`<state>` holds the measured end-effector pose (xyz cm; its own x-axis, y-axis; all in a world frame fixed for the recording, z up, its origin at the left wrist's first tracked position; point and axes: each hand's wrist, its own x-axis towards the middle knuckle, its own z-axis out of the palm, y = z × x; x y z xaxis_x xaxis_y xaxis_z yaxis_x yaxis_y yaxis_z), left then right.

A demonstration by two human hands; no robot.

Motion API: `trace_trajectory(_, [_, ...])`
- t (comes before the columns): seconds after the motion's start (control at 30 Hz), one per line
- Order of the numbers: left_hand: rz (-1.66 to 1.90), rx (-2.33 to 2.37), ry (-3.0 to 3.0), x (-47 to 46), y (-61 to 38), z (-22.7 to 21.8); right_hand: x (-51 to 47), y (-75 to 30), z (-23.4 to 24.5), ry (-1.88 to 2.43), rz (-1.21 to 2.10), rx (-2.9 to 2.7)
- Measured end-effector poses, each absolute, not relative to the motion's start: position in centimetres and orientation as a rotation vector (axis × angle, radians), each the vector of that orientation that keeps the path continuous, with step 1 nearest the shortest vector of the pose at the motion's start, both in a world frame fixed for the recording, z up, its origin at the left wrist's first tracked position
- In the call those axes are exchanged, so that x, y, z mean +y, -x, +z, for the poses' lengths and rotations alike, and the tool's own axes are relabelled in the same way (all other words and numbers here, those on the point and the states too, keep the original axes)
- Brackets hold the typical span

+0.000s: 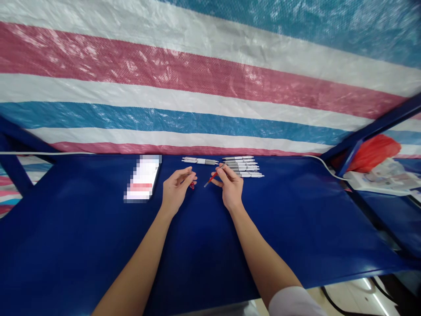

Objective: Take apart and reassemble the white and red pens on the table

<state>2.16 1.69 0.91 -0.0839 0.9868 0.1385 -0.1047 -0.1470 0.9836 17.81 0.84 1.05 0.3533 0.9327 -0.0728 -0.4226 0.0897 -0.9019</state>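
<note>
My right hand (233, 189) is closed in a pinch on a thin red pen refill (212, 177), whose pale end slants down toward the left. My left hand (174, 189), fingers closed, has a small red piece (192, 185) showing below its fingertips; its exact kind I cannot make out. The hands are apart, both just above the dark blue table (200, 245). Beyond them lie a couple of white and grey pens (200, 161). Several more such pens (242, 167) lie in a stack of rows behind my right hand, which partly hides them.
A phone (143, 180) with a blurred-out bright screen lies left of my left hand. Striped plastic sheeting (197, 101) hangs behind the table. At the right, past a blue frame bar, are a red plastic bag (376, 151) and a white box (371, 182). A white cable runs along the back edge.
</note>
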Motion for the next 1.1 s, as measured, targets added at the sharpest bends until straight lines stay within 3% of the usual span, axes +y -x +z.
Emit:
trace_trajectory(0.53, [1.143, 0.989, -1.479, 0.6, -2.4, 2.2, 2.2, -17.5, 5.4, 0.950, 0.985, -0.667])
trace_trajectory(1.1, [1.082, 1.006, -1.460, 1.0, -2.2, 1.9, 2.5, -16.9, 4.2, 1.019, 1.068, -0.917])
